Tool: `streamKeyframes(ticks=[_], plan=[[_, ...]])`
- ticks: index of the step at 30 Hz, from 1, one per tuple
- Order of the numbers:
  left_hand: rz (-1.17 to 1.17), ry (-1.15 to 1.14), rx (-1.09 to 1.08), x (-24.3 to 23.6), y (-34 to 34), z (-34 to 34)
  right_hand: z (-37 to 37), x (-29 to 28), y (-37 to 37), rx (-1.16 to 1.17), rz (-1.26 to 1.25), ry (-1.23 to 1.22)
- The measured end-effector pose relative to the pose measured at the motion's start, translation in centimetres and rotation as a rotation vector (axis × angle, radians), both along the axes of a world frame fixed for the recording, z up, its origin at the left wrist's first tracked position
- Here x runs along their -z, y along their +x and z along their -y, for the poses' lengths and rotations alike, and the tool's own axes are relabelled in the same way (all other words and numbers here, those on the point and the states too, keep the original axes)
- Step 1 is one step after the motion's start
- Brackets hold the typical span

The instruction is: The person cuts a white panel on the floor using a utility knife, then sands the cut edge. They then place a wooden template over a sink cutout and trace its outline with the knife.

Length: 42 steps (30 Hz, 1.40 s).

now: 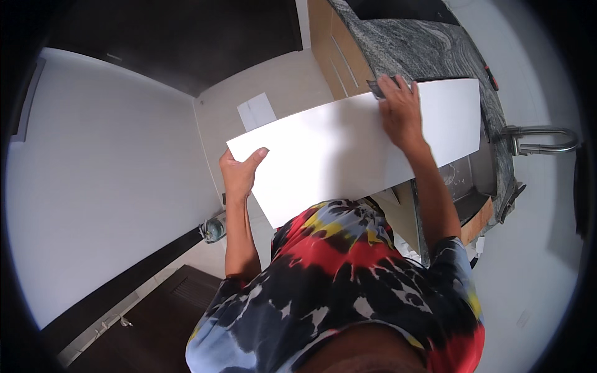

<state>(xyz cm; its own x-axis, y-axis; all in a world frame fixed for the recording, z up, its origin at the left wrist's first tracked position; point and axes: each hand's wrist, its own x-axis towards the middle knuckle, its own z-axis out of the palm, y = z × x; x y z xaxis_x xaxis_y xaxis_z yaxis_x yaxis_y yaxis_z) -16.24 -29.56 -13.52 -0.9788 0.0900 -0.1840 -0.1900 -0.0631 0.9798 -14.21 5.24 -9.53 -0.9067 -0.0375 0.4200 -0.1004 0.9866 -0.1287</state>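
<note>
The grey stone bench (423,40) lies beyond the right hand (401,112); the white board (305,161) spans both hands. The left hand (239,171) grips its end, best kept firm for steadiness; whether the right grasps the dark piece (375,88) beside its fingers, I cannot tell.

- The rectangular panel (305,168) is plain white, a soft grey shadow dimming its middle from where I stand.
- The tie-dyed T-shirt (348,261) mixes black, red, yellow and pale blue-grey blotches.
- The stone countertop (410,46) is grey with dark, wavy veins.
- The cabinet front (329,50) is light tan.
- The curved faucet (550,148) gleams silver.
- The floor (289,87) is pale beige.
</note>
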Motion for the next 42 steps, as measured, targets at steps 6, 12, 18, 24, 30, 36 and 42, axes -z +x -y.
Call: streamKeyframes(ticks=[6,12,18,24,30,36,42], plan=[[-0.193,-0.238,-0.043,-0.1,-0.8,-0.4,20.0,-0.1,-2.1,-0.551,0.012,-0.238],[-0.019,-0.020,-0.052,-1.1,1.2,-0.3,2.4,0.8,-0.2,-0.037,0.366,-0.382],[-0.069,-0.054,0.007,1.8,0.7,0.3,17.4,2.0,-0.2,-0.512,0.020,-0.187],[-0.024,0.041,-0.012,-0.2,1.1,-0.3,7.6,3.7,1.2,-0.294,-0.061,0.281],[-0.030,-0.214,0.038,0.4,0.9,-0.2,12.1,3.2,0.1,-0.464,-0.196,0.028],[-0.020,0.029,-0.009,-0.2,1.9,0.2,12.3,2.5,0.8,-0.382,0.039,-0.159],[-0.012,-0.093,-0.010,-0.1,2.5,-0.1,9.9,4.0,0.8,-0.341,-0.179,-0.307]])
